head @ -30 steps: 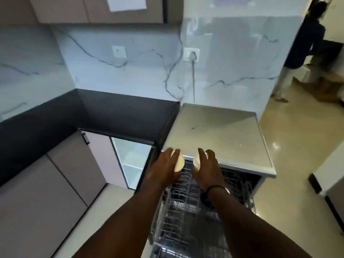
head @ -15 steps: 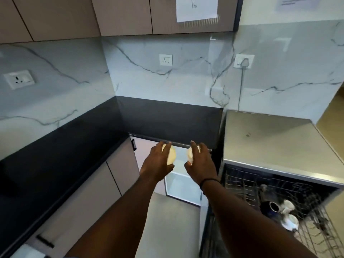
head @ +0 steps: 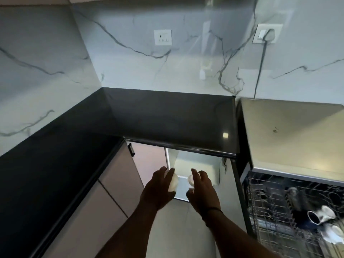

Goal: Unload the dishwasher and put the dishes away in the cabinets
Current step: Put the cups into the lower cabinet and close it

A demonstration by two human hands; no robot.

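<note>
Each hand, left hand (head: 158, 192) and right hand (head: 202, 190), curls round a small white dish, with the open cabinet (head: 195, 164) straight ahead below the table (head: 167, 116).

Left hand (head: 158, 190) gripping, right hand (head: 202, 190) gripping, arms outstretched

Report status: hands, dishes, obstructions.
Left hand holds a white dish; right hand holds another. Open cabinet ahead. Path unobstructed.

one head view, looking steeply down, close over the countertop (head: 167, 116) corner.
</note>
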